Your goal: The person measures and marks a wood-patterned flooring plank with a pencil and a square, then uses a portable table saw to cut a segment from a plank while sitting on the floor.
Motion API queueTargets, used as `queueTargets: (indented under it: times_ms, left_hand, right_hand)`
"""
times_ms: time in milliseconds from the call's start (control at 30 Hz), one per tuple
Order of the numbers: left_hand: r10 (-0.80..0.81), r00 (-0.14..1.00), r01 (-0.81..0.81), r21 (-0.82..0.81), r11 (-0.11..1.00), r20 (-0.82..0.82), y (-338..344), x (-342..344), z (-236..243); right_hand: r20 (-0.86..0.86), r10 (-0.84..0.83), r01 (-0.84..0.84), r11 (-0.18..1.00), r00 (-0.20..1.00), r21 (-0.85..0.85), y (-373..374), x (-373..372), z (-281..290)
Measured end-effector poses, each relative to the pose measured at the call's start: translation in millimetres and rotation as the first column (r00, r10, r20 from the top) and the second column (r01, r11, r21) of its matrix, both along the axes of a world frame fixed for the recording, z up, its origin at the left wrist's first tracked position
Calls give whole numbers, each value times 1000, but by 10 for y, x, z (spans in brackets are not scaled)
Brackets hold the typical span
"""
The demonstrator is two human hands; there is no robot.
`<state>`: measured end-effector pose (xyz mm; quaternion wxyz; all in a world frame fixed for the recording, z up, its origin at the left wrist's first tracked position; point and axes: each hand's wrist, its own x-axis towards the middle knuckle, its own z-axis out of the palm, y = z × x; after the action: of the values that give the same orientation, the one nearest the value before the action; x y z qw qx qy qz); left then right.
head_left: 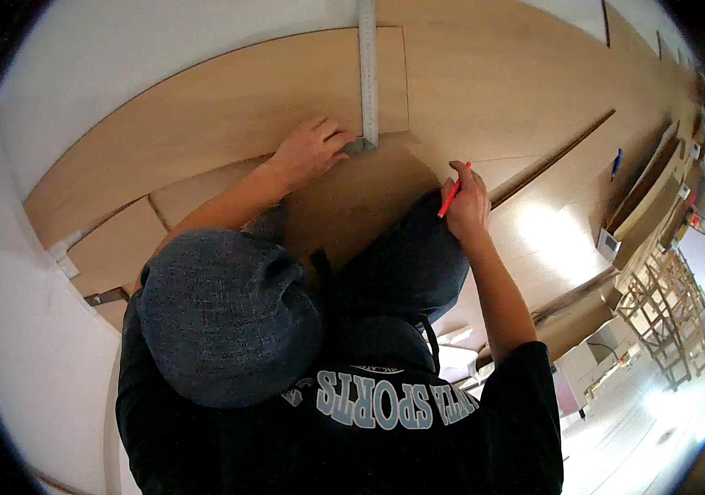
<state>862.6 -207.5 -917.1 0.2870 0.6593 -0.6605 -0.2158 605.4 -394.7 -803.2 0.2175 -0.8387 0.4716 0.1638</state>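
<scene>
A metal square [370,78] lies across a light wood-coloured floor plank [237,103], its long ruled blade pointing away from me toward the white wall. My left hand [309,152] is at the near end of the square, with its fingers closed at the dark stock; part of the grip is hidden. In my right hand [471,205], above my knee, a red pencil [454,191] is held, tilted and apart from the plank. Just right of the blade, a thin dark line or seam crosses the planks. Bare brown floor or underlay [352,194] shows between my hands and legs.
A white wall [163,49] runs along the far and left sides. More planks [484,74] extend to the right, with a dark gap [555,157] between rows. Farther right are a blue pen-like object [617,163], stacked boards [654,198] and a wooden frame or rack [666,305].
</scene>
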Motion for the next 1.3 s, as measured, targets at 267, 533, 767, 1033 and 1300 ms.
queueTargets:
  times_ms: [267, 533, 767, 1033, 1300]
  left_hand:
    - [-33, 999, 27, 118, 993, 42, -146, 49, 59]
    - [-33, 985, 9, 139, 990, 167, -235, 114, 128]
    - [-219, 952, 192, 140, 971, 212, -462, 349, 41]
    - [-195, 961, 186, 63, 981, 195, -488, 350, -50]
    - [-225, 951, 192, 166, 967, 210, -501, 395, 24]
  right_hand:
    - [5, 3, -4, 1000, 1000, 10, -61, -10, -57]
    - [4, 19, -19, 1000, 1000, 2, -63, -66, -96]
    - [29, 30, -31, 1000, 999, 6, -54, -29, -35]
    - [199, 107, -103, 994, 974, -31, -23, -43, -53]
    - [661, -85, 101, 995, 746, 14, -169, 1172, -337]
